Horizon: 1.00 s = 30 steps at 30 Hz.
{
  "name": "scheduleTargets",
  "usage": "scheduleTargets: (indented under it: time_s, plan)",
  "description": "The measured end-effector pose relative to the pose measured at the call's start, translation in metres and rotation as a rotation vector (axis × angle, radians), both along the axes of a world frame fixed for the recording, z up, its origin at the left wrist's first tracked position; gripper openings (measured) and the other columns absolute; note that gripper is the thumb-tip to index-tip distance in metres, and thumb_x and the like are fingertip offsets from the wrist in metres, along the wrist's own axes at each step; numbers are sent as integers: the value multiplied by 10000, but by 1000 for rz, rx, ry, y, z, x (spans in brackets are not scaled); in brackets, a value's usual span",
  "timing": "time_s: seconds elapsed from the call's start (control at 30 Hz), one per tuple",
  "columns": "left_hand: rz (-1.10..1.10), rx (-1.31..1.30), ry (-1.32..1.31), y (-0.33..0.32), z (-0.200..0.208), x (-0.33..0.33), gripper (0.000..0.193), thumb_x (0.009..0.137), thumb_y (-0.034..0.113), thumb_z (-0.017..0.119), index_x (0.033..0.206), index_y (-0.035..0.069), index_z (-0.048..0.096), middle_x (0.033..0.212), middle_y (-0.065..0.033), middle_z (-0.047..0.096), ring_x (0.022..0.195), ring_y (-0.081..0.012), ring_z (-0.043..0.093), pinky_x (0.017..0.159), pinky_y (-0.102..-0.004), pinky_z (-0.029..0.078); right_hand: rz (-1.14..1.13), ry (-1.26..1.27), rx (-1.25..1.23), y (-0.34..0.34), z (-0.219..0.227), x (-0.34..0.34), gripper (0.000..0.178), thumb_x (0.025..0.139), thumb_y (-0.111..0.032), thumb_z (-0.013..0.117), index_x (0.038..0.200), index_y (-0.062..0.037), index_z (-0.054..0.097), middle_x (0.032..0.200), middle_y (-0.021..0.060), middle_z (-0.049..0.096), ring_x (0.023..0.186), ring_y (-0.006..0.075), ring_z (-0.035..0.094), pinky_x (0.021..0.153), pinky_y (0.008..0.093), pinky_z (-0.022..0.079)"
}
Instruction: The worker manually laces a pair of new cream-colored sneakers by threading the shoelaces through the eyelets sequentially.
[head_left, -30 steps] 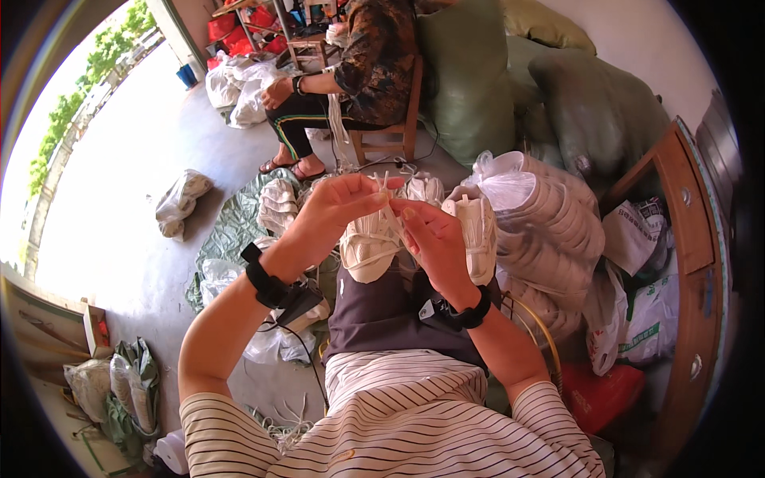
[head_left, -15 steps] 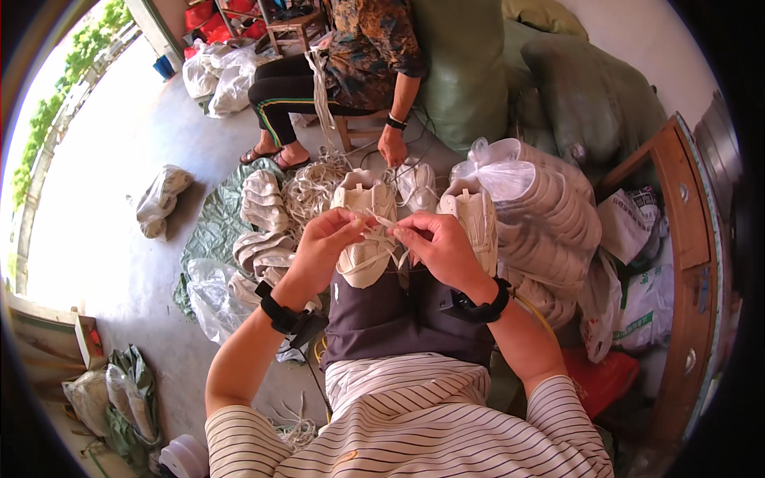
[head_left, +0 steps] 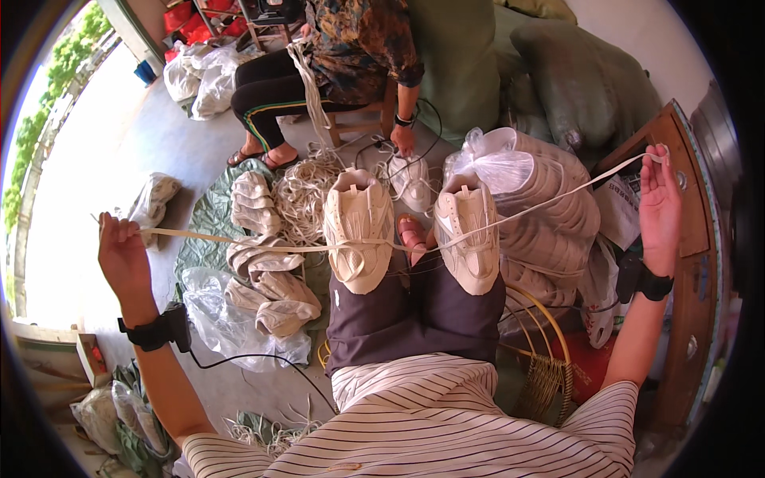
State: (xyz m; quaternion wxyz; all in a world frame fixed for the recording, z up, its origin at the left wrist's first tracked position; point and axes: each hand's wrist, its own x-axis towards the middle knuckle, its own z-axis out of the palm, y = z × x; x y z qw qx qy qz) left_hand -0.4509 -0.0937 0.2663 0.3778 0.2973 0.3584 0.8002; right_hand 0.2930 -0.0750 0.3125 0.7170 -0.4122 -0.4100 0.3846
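Note:
A cream shoe [head_left: 358,271] rests on my left knee, toe toward me, and a matching shoe [head_left: 468,275] on my right knee. A flat cream shoelace [head_left: 299,249] runs through the front of the left shoe and is pulled out wide to both sides. Far to the left, my left hand [head_left: 121,251] has its fingers closed on one length of it. My right hand [head_left: 661,207], raised at the far right by the wooden drawers, pinches the other length at its fingertips, palm showing. That length passes over the right shoe.
A tangle of laces [head_left: 307,199] and stacked shoe parts [head_left: 275,295] lie on a green sheet [head_left: 203,227]. Plastic-wrapped shoe parts [head_left: 542,207] stand right, beside a wooden cabinet [head_left: 693,239]. Ahead sits a co-worker [head_left: 358,56], hand near another shoe [head_left: 410,182].
Both my hands have swung apart from between the two shoes, left hand to the far left, right hand to the far right. The lace is now drawn out long between them.

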Motion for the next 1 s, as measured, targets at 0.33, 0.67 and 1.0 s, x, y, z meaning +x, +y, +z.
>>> scheduleTargets:
  time_s: [0.33, 0.67, 1.0]
  plan:
    - [14, -128, 80, 10, -17, 46, 400, 1022, 126, 409, 1368, -75, 408, 736, 27, 354, 643, -74, 337, 589, -240, 318, -281, 186, -5, -24, -5, 175, 331, 987, -87, 539, 1271, 83, 517, 1350, 172, 536, 1245, 218, 526, 1077, 297, 450]
    - [-693, -258, 1077, 41, -140, 217, 236, 943, 51, 522, 1147, 34, 639, 706, 18, 570, 628, -89, 498, 599, -244, 413, -392, 151, -151, -20, -15, 212, 305, 963, -113, 589, 1245, 2, 563, 1245, 101, 626, 1033, 131, 609, 885, 224, 502]
    - [-817, -304, 1367, 66, -152, 261, 134, 875, 127, 638, 959, 28, 672, 794, -141, 685, 740, -299, 682, 663, -351, 512, -617, -71, -329, 4, -43, 258, 219, 955, -174, 600, 1143, -66, 636, 1036, 34, 697, 718, 35, 546, 632, 180, 453]
